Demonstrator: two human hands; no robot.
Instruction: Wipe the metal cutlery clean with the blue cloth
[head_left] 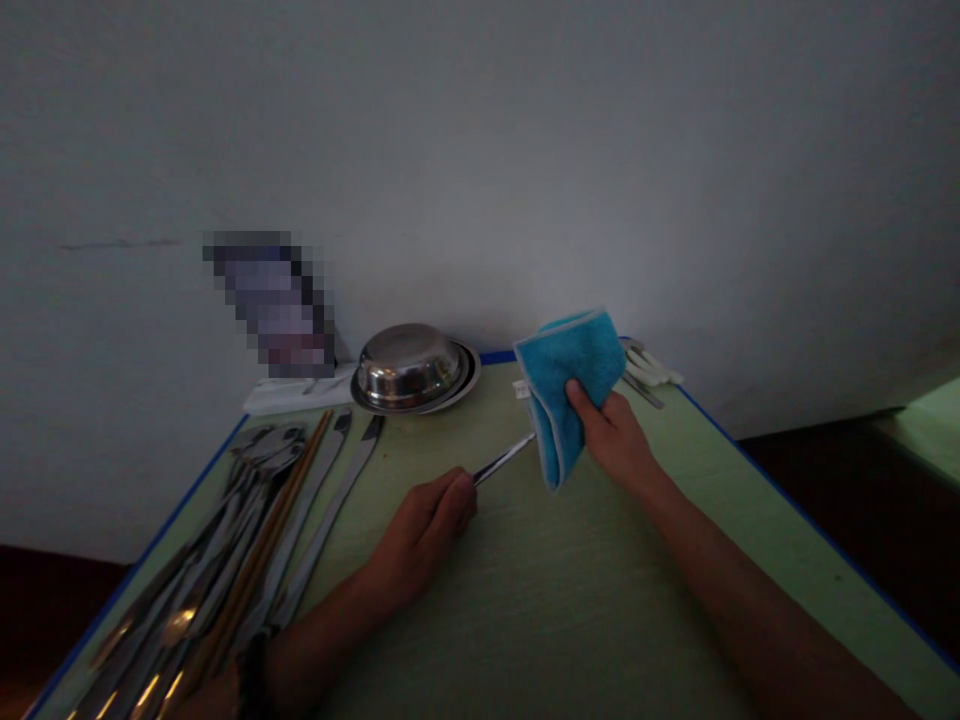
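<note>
My left hand (431, 525) is closed around one end of a slim, shiny metal utensil (504, 460), above the middle of the table. The utensil slants up to the right, and its far end is hidden by a folded blue cloth (559, 370) with pale edging. My right hand (616, 435) grips that cloth, thumb on the near side and the other fingers mostly out of sight behind. Which kind of utensil it is cannot be made out. Left of my left hand lie two table knives (330, 530) and a pair of wooden chopsticks (274, 520).
Several spoons and other metal cutlery (217, 540) fill the left side of the green table (570, 610). Upturned steel bowls (412, 365) sit at the back against the wall. A blurred-out upright object (274, 305) stands back left. White items and cutlery (651, 368) lie back right.
</note>
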